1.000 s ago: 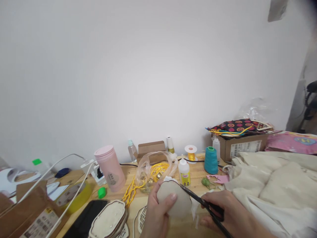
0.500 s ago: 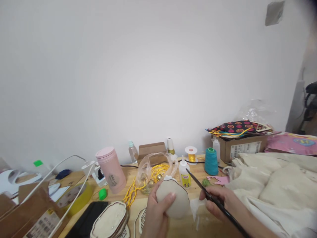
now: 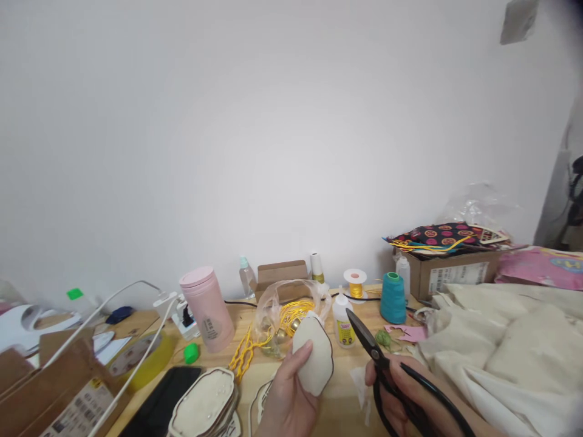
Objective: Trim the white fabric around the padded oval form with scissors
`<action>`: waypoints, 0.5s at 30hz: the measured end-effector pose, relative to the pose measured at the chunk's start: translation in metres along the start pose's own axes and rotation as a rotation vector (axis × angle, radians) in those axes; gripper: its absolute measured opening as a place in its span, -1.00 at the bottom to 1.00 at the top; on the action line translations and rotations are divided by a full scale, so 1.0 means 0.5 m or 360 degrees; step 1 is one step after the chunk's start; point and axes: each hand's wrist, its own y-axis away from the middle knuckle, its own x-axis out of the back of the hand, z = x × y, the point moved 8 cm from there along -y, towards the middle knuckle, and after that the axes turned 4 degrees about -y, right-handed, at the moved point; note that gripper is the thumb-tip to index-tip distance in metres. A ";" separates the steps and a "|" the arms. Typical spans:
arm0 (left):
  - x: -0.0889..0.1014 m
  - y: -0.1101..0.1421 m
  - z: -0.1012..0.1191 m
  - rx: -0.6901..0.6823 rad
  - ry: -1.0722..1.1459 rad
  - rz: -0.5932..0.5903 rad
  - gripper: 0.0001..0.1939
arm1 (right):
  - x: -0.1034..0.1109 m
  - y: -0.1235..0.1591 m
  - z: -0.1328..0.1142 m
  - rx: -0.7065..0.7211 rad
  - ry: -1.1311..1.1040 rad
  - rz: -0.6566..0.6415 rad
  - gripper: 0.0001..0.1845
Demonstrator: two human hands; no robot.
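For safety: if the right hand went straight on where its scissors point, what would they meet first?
Probably the white bottle behind the tip of the scissors, though depth is unclear.

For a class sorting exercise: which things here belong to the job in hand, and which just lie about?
In the job:
panel, in the left hand
scissors, in the right hand
probably the stack of similar pieces

Apparently just lying about:
tumbler
phone
tape
green cap

Your black, pointed metal scissors and flat tan wooden worktop look smooth; your cream, wavy-edged cloth piece looks dull.
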 end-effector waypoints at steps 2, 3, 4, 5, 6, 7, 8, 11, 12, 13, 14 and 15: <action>0.006 0.004 -0.001 0.0027 0.0059 0.0131 -0.78 | -0.004 -0.005 0.018 0.0017 -0.0202 -0.0057 -0.51; 0.008 0.006 -0.002 0.0046 0.0096 0.0182 -0.85 | -0.008 -0.007 0.025 0.0010 -0.0287 -0.0081 -0.49; 0.007 0.007 -0.005 0.0077 0.0147 0.0208 -0.90 | -0.015 -0.008 0.031 -0.0002 -0.0362 -0.0107 -0.47; 0.006 0.008 -0.008 0.0119 0.0211 0.0206 -0.90 | -0.023 -0.008 0.034 -0.0015 -0.0435 -0.0129 -0.42; 0.003 0.008 -0.013 0.0182 0.0287 0.0177 -0.90 | -0.030 -0.008 0.034 -0.0037 -0.0514 -0.0134 -0.38; -0.001 0.008 -0.020 0.0269 0.0376 0.0123 -0.90 | -0.037 -0.007 0.033 -0.0067 -0.0602 -0.0143 -0.34; -0.004 0.008 -0.028 0.0372 0.0476 0.0048 -0.91 | -0.045 -0.006 0.031 -0.0103 -0.0694 -0.0157 -0.32; -0.013 0.011 -0.047 0.0676 0.0757 -0.0205 -0.85 | -0.067 0.000 0.032 -0.0288 -0.0779 -0.0245 -0.27; -0.013 0.012 -0.050 0.0732 0.0804 -0.0258 -0.82 | -0.069 0.002 0.036 -0.0329 -0.0712 -0.0262 -0.28; -0.011 0.012 -0.052 0.0756 0.0817 -0.0284 -0.80 | -0.067 0.002 0.038 -0.0320 -0.0598 -0.0244 -0.28; -0.008 0.011 -0.052 0.0745 0.0792 -0.0274 -0.78 | -0.060 0.002 0.039 -0.0273 -0.0419 -0.0205 -0.29; -0.005 0.009 -0.052 0.0706 0.0723 -0.0235 -0.78 | -0.054 0.003 0.039 -0.0196 -0.0178 -0.0178 -0.29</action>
